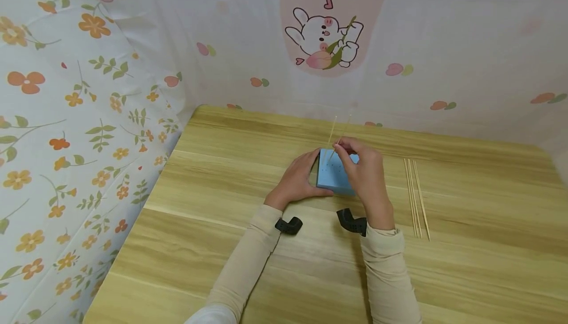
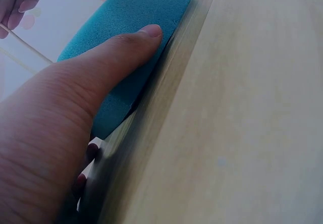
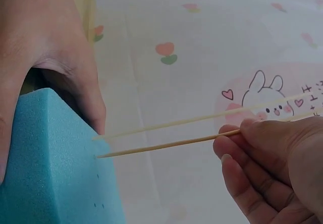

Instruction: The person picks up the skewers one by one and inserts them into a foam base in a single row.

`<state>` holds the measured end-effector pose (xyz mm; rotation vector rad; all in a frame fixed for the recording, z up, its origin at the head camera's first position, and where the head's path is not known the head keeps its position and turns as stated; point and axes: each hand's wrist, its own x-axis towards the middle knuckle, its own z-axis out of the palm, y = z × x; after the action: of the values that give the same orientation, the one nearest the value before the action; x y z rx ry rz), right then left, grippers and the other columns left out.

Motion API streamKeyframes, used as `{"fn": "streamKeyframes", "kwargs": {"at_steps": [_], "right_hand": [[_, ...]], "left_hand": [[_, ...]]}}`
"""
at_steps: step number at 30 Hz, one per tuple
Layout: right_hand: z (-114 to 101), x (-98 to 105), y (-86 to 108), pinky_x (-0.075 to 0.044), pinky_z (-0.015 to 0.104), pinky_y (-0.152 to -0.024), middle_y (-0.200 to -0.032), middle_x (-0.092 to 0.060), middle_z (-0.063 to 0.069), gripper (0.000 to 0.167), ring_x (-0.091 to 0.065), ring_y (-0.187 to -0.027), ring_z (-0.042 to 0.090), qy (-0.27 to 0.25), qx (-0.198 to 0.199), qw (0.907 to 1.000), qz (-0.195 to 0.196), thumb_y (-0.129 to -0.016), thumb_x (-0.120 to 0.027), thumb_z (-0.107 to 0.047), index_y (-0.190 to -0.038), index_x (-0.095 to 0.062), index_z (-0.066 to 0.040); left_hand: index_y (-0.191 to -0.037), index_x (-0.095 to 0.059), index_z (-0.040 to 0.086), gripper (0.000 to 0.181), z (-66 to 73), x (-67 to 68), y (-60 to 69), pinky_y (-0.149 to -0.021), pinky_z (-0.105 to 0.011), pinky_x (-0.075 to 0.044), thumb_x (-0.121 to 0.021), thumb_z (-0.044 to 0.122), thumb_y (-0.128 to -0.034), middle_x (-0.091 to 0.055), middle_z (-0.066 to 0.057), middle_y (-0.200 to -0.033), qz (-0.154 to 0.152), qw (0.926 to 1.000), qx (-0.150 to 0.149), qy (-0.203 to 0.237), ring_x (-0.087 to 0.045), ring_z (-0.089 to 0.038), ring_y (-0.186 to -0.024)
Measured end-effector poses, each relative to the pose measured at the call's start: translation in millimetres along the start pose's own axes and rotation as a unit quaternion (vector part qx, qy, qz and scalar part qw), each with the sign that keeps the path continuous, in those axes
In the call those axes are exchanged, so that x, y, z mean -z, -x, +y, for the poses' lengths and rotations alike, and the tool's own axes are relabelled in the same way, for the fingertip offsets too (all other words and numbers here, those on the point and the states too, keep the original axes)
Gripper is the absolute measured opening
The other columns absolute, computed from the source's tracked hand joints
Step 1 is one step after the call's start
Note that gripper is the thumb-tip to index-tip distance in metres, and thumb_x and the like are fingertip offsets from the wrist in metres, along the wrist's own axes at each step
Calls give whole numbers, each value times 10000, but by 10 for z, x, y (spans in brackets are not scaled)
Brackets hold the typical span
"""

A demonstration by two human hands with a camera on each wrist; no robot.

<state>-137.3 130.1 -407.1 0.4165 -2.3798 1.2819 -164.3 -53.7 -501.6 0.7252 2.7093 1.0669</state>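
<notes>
Right grip around slanted skewer

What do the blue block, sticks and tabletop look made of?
Blue block: likely foam, matte; speckled surface, small holes in one face.
Sticks: probably bamboo or wood; pale tan, slender, one tapering to a tip.
Tabletop: wood-look, slight sheen; streaky grain, though possibly printed laminate.
</notes>
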Motion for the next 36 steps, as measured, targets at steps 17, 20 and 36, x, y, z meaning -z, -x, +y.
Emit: {"fn": "streamKeyframes", "kwargs": {"at_steps": [17,20,36], "right_hand": [[38,-26,6,-575,458,-732,-953,-750,169,143,-696,-866,301,452,220,9986,-153,-982,-715,-63,-1046,-780,46],[54,-30,9,-567,463,-725,-933,-748,163,139,-694,-855,300,512,199,9984,-160,-980,-715,-59,-1045,-782,44],[87,-72,3,-556,460,-701,-938,-750,173,137,-680,-805,319,603,140,9980,-142,-978,-717,-62,-1033,-787,41]], "left_hand": [[-1663,-185,101,1232,6,0,-4,-1268,-418,-204,-880,575,-763,-324,-56,-1673,-15,10000,41,-11,-269,-251,-1547],[-1662,-186,96,1236,3,-4,-5,-1268,-415,-203,-883,575,-760,-324,-57,-1673,-14,10000,51,-19,-271,-252,-1546],[-1661,-186,92,1233,0,-8,-12,-1268,-406,-201,-884,570,-763,-326,-65,-1672,-6,10000,28,-37,-279,-253,-1542]]}}
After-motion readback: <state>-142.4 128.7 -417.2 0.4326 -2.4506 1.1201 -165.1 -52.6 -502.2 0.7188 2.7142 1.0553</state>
